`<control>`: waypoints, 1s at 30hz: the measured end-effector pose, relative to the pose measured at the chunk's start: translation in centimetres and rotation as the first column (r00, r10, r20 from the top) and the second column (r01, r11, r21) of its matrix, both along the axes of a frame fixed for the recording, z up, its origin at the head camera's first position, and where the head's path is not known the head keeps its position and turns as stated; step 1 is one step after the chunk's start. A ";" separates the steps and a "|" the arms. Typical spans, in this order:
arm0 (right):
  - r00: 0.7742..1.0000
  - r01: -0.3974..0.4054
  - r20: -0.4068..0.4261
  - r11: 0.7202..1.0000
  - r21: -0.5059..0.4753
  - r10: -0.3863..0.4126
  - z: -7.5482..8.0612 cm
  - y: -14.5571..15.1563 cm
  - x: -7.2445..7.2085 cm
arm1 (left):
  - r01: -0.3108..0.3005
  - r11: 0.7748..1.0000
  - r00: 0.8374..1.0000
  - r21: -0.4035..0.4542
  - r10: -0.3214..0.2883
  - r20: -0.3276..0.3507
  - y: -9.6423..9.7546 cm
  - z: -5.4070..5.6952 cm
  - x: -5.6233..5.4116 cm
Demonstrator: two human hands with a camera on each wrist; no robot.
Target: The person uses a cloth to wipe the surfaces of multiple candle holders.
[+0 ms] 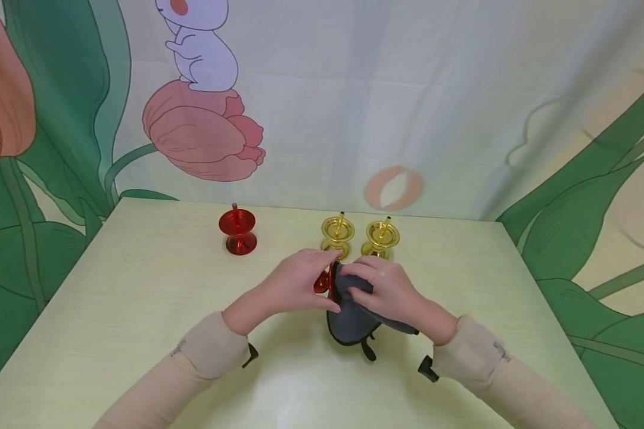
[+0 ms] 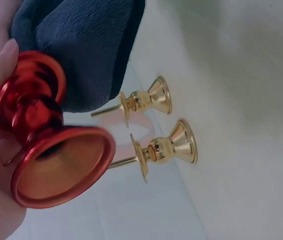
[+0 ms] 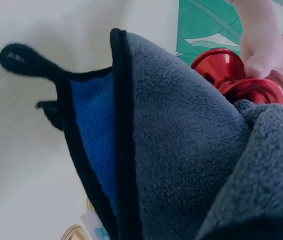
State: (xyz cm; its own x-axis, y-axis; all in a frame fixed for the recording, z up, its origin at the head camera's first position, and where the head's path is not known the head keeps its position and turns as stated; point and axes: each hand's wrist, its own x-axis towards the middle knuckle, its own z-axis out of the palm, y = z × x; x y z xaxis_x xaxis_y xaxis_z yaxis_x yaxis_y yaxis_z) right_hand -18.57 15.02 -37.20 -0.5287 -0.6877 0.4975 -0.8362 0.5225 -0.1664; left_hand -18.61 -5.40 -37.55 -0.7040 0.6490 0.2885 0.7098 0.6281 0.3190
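A shiny red candlestick (image 2: 37,120) is tipped sideways above the table (image 1: 139,286), gripped by the left hand (image 1: 300,281); the right hand (image 1: 388,287) bunches a gray plush cloth (image 1: 351,323) against its dish. Beyond stand two gold candlesticks (image 1: 329,229); farther left, a second red candlestick (image 1: 241,242).

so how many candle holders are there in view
4: a red one standing at the back left of the table, another red one in the left hand, and two gold ones standing side by side beyond the hands.
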 end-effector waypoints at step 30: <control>0.733 0.391 0.671 0.875 -0.284 -0.110 1.4 1.6 -0.6 | -0.176 0.916 0.956 0.361 0.246 -0.158 -0.4 -2.8 0.8</control>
